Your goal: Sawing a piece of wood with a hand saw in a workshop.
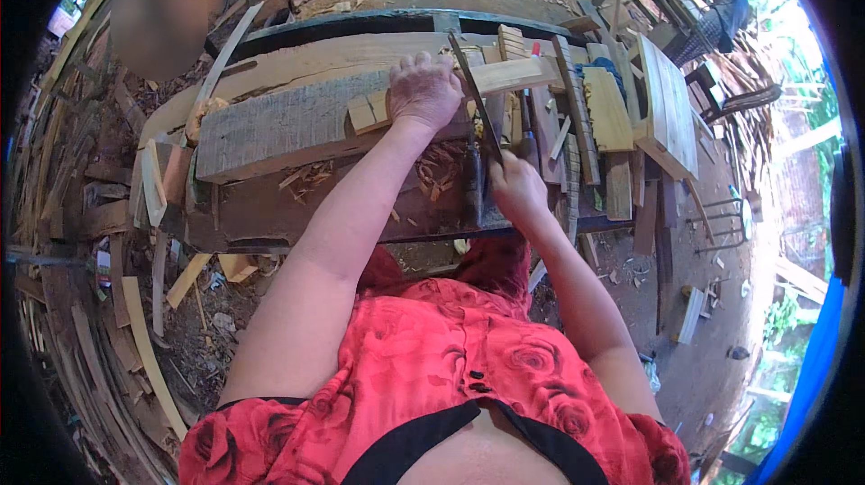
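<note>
My left hand (423,91) is closed over a pale narrow board (514,75), its fingers bent, pressing it above a thick weathered grey beam (270,129) on the workbench (252,206). My right hand (515,186), lower and farther right, grips the near end of a long, thin dark blade (471,84), like a saw. The blade crosses the pale board just right of my left fingers; whether it cuts in is too small to tell. Wood shavings (437,170) lie below the beam.
Several offcuts and planks (608,107) crowd the bench's right half, with a wooden box-like piece (667,116) at its edge. Scrap wood piles (117,305) line the left floor. A co-worker (721,8) is at the upper right. A metal frame (725,219) stands on the right.
</note>
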Tool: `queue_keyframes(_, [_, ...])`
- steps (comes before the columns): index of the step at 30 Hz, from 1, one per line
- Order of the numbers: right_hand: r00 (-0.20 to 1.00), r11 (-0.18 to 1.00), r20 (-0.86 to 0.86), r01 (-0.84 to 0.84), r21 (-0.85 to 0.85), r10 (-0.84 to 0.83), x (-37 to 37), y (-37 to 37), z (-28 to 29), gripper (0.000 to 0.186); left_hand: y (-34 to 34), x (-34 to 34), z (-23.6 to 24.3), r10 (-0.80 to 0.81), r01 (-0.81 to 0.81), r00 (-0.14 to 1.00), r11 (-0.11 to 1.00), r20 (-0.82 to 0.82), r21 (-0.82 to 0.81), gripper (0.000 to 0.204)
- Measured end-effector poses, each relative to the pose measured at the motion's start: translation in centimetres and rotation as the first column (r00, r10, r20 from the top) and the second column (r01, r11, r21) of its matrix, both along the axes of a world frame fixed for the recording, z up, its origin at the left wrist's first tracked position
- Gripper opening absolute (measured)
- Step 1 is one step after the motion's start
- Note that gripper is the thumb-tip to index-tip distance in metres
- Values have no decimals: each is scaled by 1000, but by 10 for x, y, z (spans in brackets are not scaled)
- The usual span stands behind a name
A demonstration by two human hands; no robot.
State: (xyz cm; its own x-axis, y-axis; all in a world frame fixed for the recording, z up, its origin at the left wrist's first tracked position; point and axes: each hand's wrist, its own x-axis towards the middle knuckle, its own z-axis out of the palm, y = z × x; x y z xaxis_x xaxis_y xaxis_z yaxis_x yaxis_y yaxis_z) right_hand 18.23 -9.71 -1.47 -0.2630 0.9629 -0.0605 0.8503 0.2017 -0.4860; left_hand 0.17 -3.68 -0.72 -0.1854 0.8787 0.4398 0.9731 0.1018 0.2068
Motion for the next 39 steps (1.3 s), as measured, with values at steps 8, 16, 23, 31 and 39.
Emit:
queue_keyframes(8, [1000, 998, -10, -16, 54, 17, -34, 62, 7, 32, 3, 3, 3, -41, 43, 999, 999, 34, -32, 23])
queue_keyframes(16, [996, 995, 79, -27, -100, 35, 13, -14, 13, 32, -4, -3, 3, -10, 12, 1000, 997, 23, -70, 24])
queue_keyframes(23, [999, 996, -34, -8, -88, 5, -36, 69, 14, 35, 2, 4, 6, -26, 28, 998, 998, 49, -52, 22])
queue_keyframes(31, [998, 998, 40, -43, -55, 45, -4, 12, 17, 35, -3, 0, 5, -9, 11, 999, 999, 36, -52, 24])
queue_keyframes(39, [996, 996, 17, -86, -6, 86, -16, 47, 5, 36, 3, 0, -1, -2, 2, 999, 1000, 44, -13, 24])
